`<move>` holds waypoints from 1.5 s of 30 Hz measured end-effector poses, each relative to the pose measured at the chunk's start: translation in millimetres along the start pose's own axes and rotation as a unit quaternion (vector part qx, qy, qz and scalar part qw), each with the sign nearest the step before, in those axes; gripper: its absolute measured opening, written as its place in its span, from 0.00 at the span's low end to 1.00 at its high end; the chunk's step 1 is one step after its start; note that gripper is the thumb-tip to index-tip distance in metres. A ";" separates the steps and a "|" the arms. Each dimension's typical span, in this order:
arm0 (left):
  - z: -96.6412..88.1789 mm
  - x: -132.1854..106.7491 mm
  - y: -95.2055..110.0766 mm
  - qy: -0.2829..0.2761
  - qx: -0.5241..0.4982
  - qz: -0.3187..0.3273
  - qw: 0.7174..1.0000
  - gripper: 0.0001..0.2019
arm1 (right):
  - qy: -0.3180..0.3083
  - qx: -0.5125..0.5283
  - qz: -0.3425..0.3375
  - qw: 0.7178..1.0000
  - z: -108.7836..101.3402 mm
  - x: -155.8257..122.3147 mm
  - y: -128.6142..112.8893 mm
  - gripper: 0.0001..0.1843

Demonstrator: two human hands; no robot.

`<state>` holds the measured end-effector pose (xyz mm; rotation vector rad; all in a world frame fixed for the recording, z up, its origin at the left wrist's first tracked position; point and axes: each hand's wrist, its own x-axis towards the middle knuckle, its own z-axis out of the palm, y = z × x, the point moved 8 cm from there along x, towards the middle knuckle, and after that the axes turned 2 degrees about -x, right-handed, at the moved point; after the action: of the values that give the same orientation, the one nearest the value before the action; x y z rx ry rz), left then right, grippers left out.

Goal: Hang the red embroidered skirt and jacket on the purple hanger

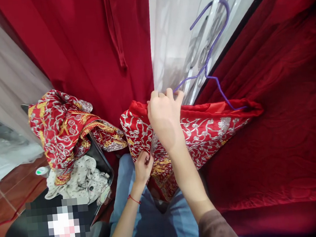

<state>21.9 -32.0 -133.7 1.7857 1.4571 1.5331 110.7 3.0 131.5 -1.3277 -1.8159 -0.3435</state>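
A red garment (203, 129) embroidered in silver and gold hangs on a purple hanger (210, 52) in front of me. My right hand (164, 114) is raised and closed on the garment's top edge by the hanger's left shoulder. Lower down, my left hand (143, 166) pinches the embroidered cloth near its front edge; a red string circles that wrist. The hanger's hook points up against a white curtain (172, 39).
A second embroidered red garment (64, 131) lies heaped over a dark chair (100, 157) on the left, with a spotted white cloth (80, 180) under it. Red curtains (84, 47) hang behind and red fabric (281, 121) fills the right. Reddish floor tiles lie lower left.
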 end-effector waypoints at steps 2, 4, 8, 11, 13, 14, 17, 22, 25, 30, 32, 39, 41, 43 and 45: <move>-1.0 0.5 -1.9 0.009 -0.004 -0.011 1.000 0.17 | -0.008 0.040 -0.025 0.999 6.5 2.4 2.4 0.12; -0.7 2.0 -3.9 0.012 -0.016 -0.025 0.999 0.16 | 0.006 0.079 -0.042 0.996 5.9 -1.7 6.7 0.13; 0.1 7.3 -5.5 0.009 -0.039 -0.066 0.997 0.15 | 0.097 0.166 -0.056 0.980 -8.3 -43.0 17.6 0.10; -0.3 11.5 -4.4 -0.008 -0.077 -0.107 0.991 0.13 | 0.145 0.248 -0.039 0.957 -6.6 -88.7 31.2 0.11; -1.8 12.0 -3.1 -0.019 -0.119 -0.134 0.984 0.12 | 0.154 0.300 -0.013 0.941 1.8 -115.3 41.1 0.13; -3.2 11.2 -2.4 -0.019 -0.139 -0.147 0.979 0.12 | 0.151 0.326 0.001 0.933 6.8 -126.7 45.3 0.13; -8.2 6.2 -0.4 -0.010 -0.184 -0.177 0.967 0.13 | 0.129 0.390 0.039 0.911 19.9 -155.8 53.2 0.14; -5.7 0.0 3.5 0.010 -0.246 -0.214 0.945 0.14 | 0.093 0.453 0.136 0.876 40.3 -191.5 64.9 0.16; -1.9 -0.1 4.4 0.043 -0.270 -0.232 0.934 0.13 | 0.083 0.481 0.176 0.855 51.4 -199.3 71.7 0.19; -0.2 7.5 8.1 0.079 -0.307 -0.237 0.918 0.12 | 0.009 0.533 0.168 0.829 64.0 -201.1 69.9 0.21; -3.6 13.9 13.6 0.083 -0.333 -0.221 0.913 0.12 | 0.000 0.570 0.161 0.805 64.1 -204.0 70.6 0.23; -13.5 23.8 33.3 0.052 -0.449 -0.138 0.881 0.23 | -0.021 0.605 0.170 0.778 61.0 -209.1 89.4 0.14; -8.6 20.3 35.2 0.024 -0.441 -0.131 0.888 0.22 | -0.024 0.622 0.180 0.761 61.8 -207.6 95.1 0.12; -2.0 15.1 34.6 0.002 -0.419 -0.145 0.896 0.16 | -0.029 0.653 0.196 0.731 65.1 -206.2 98.3 0.11; 4.2 9.8 34.2 -0.019 -0.397 -0.167 0.902 0.16 | -0.035 0.681 0.210 0.701 69.4 -205.4 98.5 0.11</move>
<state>39.8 -35.7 -102.9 1.0132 0.8461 1.5660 183.4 -46.8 -89.8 -0.5494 -1.1419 1.1421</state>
